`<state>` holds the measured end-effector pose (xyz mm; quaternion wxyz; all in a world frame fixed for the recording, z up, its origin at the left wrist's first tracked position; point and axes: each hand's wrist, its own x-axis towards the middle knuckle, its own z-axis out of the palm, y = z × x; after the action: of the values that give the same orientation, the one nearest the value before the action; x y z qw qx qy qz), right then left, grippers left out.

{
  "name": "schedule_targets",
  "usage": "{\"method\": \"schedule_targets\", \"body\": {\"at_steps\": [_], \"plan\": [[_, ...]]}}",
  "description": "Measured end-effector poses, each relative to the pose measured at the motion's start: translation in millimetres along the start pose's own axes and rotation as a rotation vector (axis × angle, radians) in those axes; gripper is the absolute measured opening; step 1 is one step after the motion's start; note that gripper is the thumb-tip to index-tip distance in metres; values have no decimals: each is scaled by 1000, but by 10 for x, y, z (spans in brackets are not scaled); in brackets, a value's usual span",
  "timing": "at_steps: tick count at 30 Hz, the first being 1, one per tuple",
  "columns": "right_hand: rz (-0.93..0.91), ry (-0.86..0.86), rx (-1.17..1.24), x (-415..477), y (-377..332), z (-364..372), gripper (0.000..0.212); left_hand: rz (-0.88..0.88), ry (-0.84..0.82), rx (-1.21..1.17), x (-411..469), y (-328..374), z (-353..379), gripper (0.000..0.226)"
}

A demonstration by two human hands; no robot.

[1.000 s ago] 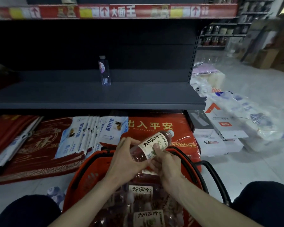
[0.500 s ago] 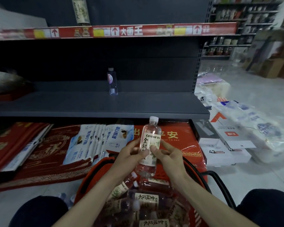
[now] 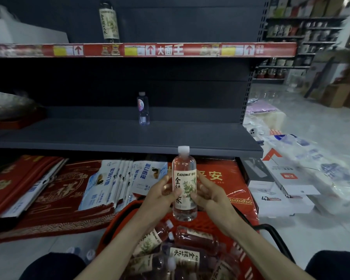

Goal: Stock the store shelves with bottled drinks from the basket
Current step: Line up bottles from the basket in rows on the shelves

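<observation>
Bottle (image 3: 184, 184), tilted a second ago, is now upright and raised above the basket (image 3: 238, 253), cap level with the grey shelf (image 3: 129, 136) edge. Left hand (image 3: 160, 196) and right hand (image 3: 210, 196) both pinch its label, fingers curled. Looks ready for shelving.

Red basket (image 3: 117, 225), white-capped clear bottle (image 3: 184, 184)

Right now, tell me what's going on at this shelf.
A person holds an upright honeysuckle-water bottle in both hands, left hand and right hand gripping its label, above a red basket where spare bottles of the same drink lie. The grey shelf ahead has one small water bottle standing near its back. A matching bottle stands on the shelf above.
</observation>
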<state>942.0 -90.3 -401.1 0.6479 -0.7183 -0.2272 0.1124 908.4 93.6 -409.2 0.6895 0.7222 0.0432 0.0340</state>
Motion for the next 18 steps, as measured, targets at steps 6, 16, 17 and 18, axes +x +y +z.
{"method": "schedule_targets", "body": {"at_steps": [6,16,17,18], "plan": [[-27,15,-66,82,-87,-22,73,0,-19,-17,96,44,-2,58],[-116,-22,-115,404,-777,-2,70,96,-44,-18,210,778,-281,45],[-105,-25,-103,387,-784,25,69,92,-53,-3,189,786,-303,49],[-86,-22,-106,356,-736,55,69,85,-63,18,164,750,-315,54]]}}
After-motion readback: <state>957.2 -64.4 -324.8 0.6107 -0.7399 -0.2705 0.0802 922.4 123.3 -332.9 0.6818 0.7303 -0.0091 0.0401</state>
